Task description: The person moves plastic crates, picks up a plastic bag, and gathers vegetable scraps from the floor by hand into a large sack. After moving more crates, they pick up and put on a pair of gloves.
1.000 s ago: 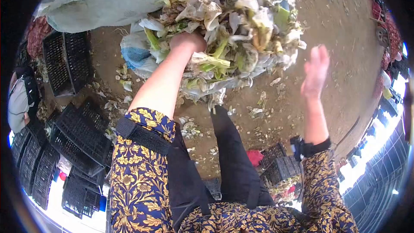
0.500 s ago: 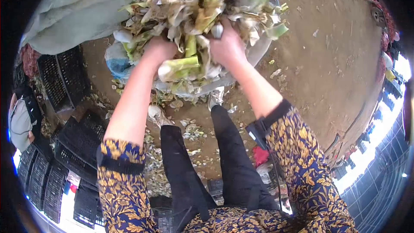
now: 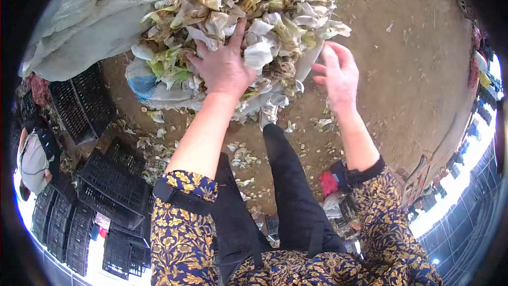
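A heap of pale, papery plant peelings (image 3: 259, 55) with some green and yellow stalk pieces fills a whitish woven sack (image 3: 174, 95) in front of me. My left hand (image 3: 225, 69) lies on the near side of the heap with its fingers spread against the peelings. Off the heap's right edge, my right hand (image 3: 339, 77) hangs in the air above the dirt floor. Its fingers are loosely bent and apart, and nothing shows in them. The sack's inside is hidden under the peelings.
A large whitish sack (image 3: 79, 37) bulges at the upper left. Black plastic crates (image 3: 111, 180) stand in stacks on the left, near another person (image 3: 36, 161). Scraps litter the dirt floor (image 3: 407, 74) around my feet. A red bundle (image 3: 329, 182) lies by my right leg.
Both hands were sunk in the heap. My right hand has come out and moved right; my left has shifted right and spread on top. The thick green stalk between them is gone from view.
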A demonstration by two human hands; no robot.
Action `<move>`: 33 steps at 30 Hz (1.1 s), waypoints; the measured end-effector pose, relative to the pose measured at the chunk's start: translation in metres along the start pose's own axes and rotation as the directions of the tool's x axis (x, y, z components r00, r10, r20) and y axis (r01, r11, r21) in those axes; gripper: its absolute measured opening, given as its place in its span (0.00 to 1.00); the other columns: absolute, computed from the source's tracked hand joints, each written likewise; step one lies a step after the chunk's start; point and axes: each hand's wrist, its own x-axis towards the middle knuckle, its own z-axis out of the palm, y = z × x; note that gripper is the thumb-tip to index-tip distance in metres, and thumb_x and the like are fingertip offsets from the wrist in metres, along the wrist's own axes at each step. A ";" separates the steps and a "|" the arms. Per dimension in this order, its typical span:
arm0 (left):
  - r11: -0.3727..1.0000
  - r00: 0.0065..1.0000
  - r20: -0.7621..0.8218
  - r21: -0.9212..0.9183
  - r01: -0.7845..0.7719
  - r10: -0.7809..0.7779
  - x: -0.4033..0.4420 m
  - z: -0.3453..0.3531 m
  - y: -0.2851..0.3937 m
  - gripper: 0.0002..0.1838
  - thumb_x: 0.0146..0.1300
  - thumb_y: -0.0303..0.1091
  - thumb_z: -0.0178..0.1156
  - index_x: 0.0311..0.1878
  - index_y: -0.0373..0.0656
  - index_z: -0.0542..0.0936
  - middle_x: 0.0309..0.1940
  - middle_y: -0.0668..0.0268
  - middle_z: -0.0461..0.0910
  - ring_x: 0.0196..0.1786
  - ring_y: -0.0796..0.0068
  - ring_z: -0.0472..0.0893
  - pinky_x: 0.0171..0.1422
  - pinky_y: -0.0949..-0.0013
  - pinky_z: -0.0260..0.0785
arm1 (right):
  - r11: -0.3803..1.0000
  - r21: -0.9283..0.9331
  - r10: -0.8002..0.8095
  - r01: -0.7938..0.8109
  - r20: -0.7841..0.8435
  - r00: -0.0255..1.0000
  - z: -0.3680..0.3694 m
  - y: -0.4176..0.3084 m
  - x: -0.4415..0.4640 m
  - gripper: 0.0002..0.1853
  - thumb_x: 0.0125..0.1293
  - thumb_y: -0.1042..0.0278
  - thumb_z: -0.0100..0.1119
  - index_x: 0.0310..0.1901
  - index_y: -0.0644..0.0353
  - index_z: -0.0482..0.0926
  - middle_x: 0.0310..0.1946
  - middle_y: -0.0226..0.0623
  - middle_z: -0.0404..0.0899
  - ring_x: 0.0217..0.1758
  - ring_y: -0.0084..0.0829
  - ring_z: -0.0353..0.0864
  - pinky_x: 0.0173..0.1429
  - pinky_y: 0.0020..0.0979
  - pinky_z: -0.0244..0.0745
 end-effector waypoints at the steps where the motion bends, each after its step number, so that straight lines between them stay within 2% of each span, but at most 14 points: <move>1: 1.000 1.000 0.002 0.007 0.001 -0.001 0.000 -0.001 -0.001 0.45 0.46 0.52 0.64 0.68 0.78 0.53 0.47 0.61 0.79 0.69 0.36 0.51 0.65 0.26 0.38 | 0.991 0.111 0.089 -0.069 -0.187 0.978 -0.005 0.030 0.009 0.23 0.60 0.59 0.57 0.54 0.63 0.73 0.40 0.40 0.78 0.34 0.25 0.80 0.38 0.29 0.75; 5: 0.999 0.997 -0.067 0.021 -0.038 0.039 -0.001 0.002 0.004 0.47 0.45 0.48 0.66 0.69 0.77 0.52 0.54 0.56 0.74 0.68 0.36 0.54 0.65 0.28 0.42 | 0.941 -0.327 0.092 -0.088 -0.001 0.996 0.020 0.126 0.066 0.14 0.59 0.65 0.55 0.43 0.65 0.79 0.30 0.43 0.80 0.31 0.31 0.82 0.34 0.32 0.76; 7: 0.998 0.985 -0.162 -0.020 -0.055 0.051 -0.002 0.001 0.003 0.46 0.43 0.47 0.65 0.68 0.77 0.55 0.54 0.59 0.75 0.69 0.36 0.51 0.65 0.28 0.41 | 0.921 -0.304 0.287 -0.244 0.105 0.952 0.037 0.116 0.065 0.17 0.62 0.66 0.54 0.49 0.68 0.72 0.34 0.38 0.78 0.31 0.25 0.78 0.29 0.27 0.75; 9: 0.999 0.998 0.050 -0.028 -0.029 0.031 0.007 0.007 0.000 0.45 0.44 0.48 0.65 0.67 0.76 0.57 0.55 0.58 0.74 0.69 0.37 0.51 0.65 0.28 0.43 | 0.939 -0.034 0.344 -0.343 0.055 0.937 0.038 0.126 0.078 0.16 0.62 0.66 0.51 0.46 0.68 0.74 0.32 0.37 0.78 0.31 0.27 0.77 0.30 0.28 0.75; 13: 0.994 0.983 -0.166 -0.051 -0.094 0.084 0.005 0.013 0.000 0.43 0.43 0.43 0.66 0.66 0.71 0.61 0.48 0.54 0.78 0.67 0.34 0.54 0.65 0.31 0.46 | 0.990 -0.004 0.140 -0.141 0.144 0.980 0.005 0.091 0.022 0.14 0.62 0.64 0.50 0.35 0.69 0.77 0.25 0.39 0.79 0.25 0.25 0.76 0.30 0.26 0.71; 17: 0.994 0.965 0.259 -0.108 -0.015 0.042 -0.025 -0.058 -0.001 0.34 0.40 0.39 0.67 0.57 0.54 0.72 0.36 0.59 0.80 0.50 0.54 0.77 0.60 0.54 0.65 | 0.998 0.061 -0.003 -0.007 0.169 0.986 -0.035 0.007 -0.086 0.09 0.66 0.69 0.50 0.35 0.66 0.77 0.24 0.27 0.74 0.27 0.17 0.69 0.32 0.20 0.66; 18: 0.997 0.989 0.135 -0.055 -0.057 0.064 -0.036 -0.054 0.000 0.32 0.39 0.38 0.67 0.54 0.54 0.74 0.31 0.62 0.80 0.40 0.61 0.81 0.50 0.61 0.73 | 0.993 0.080 -0.106 0.090 0.220 0.970 -0.044 -0.017 -0.106 0.08 0.66 0.73 0.49 0.33 0.66 0.76 0.24 0.27 0.74 0.27 0.16 0.69 0.32 0.19 0.65; 20: 0.985 0.982 0.083 -0.038 -0.166 0.168 -0.052 -0.042 -0.005 0.23 0.45 0.35 0.65 0.49 0.53 0.78 0.31 0.61 0.80 0.38 0.59 0.81 0.43 0.61 0.74 | 0.961 0.028 -0.272 0.276 0.287 0.919 -0.048 -0.061 -0.137 0.06 0.65 0.78 0.48 0.32 0.67 0.75 0.25 0.28 0.74 0.28 0.17 0.70 0.32 0.20 0.65; 21: 0.981 0.912 0.394 -0.096 0.168 -0.118 -0.037 -0.005 -0.011 0.13 0.51 0.29 0.60 0.42 0.50 0.81 0.34 0.59 0.80 0.39 0.58 0.81 0.43 0.60 0.74 | 0.959 0.078 -0.282 0.271 0.300 0.911 -0.043 -0.072 -0.150 0.05 0.63 0.79 0.51 0.31 0.67 0.76 0.25 0.29 0.75 0.27 0.17 0.70 0.31 0.20 0.64; 22: 0.995 0.899 0.429 -0.014 0.096 -0.081 -0.044 -0.041 0.000 0.11 0.54 0.25 0.56 0.39 0.48 0.82 0.36 0.58 0.80 0.41 0.58 0.81 0.43 0.58 0.73 | 0.940 0.046 -0.335 0.338 0.317 0.887 -0.040 -0.075 -0.160 0.05 0.62 0.79 0.51 0.30 0.67 0.76 0.24 0.29 0.74 0.26 0.17 0.69 0.30 0.21 0.64; 25: 0.973 0.917 0.323 -0.082 -0.217 0.232 -0.066 -0.019 -0.019 0.17 0.52 0.40 0.61 0.46 0.52 0.81 0.38 0.56 0.80 0.43 0.53 0.80 0.47 0.57 0.72 | 0.970 -0.047 -0.212 0.240 0.327 0.921 -0.047 -0.069 -0.166 0.07 0.62 0.79 0.52 0.27 0.66 0.77 0.21 0.29 0.74 0.23 0.15 0.68 0.26 0.21 0.62; 27: 0.939 0.869 0.463 -0.344 -0.003 0.173 -0.066 -0.070 -0.013 0.26 0.48 0.47 0.64 0.53 0.56 0.77 0.40 0.57 0.80 0.47 0.53 0.78 0.50 0.59 0.71 | 0.987 -0.038 -0.148 0.155 0.155 0.977 -0.052 -0.034 -0.141 0.08 0.62 0.77 0.53 0.25 0.66 0.76 0.17 0.25 0.71 0.21 0.13 0.64 0.23 0.20 0.59; 31: 0.720 0.999 0.028 -0.693 0.035 -0.022 -0.107 -0.093 -0.067 0.24 0.54 0.38 0.61 0.55 0.43 0.75 0.54 0.54 0.74 0.58 0.55 0.72 0.61 0.63 0.64 | 0.893 -0.365 -0.195 0.262 0.209 0.958 -0.074 -0.024 -0.135 0.08 0.61 0.74 0.57 0.25 0.66 0.75 0.14 0.27 0.68 0.19 0.14 0.63 0.23 0.23 0.62; 33: 0.882 0.920 -0.316 -0.467 0.062 -0.232 -0.103 -0.077 -0.118 0.24 0.55 0.37 0.61 0.56 0.40 0.73 0.55 0.50 0.72 0.60 0.54 0.70 0.63 0.62 0.62 | 0.846 -0.447 -0.196 0.291 0.248 0.949 -0.070 -0.029 -0.137 0.08 0.59 0.74 0.58 0.24 0.66 0.75 0.13 0.32 0.69 0.17 0.17 0.65 0.23 0.25 0.64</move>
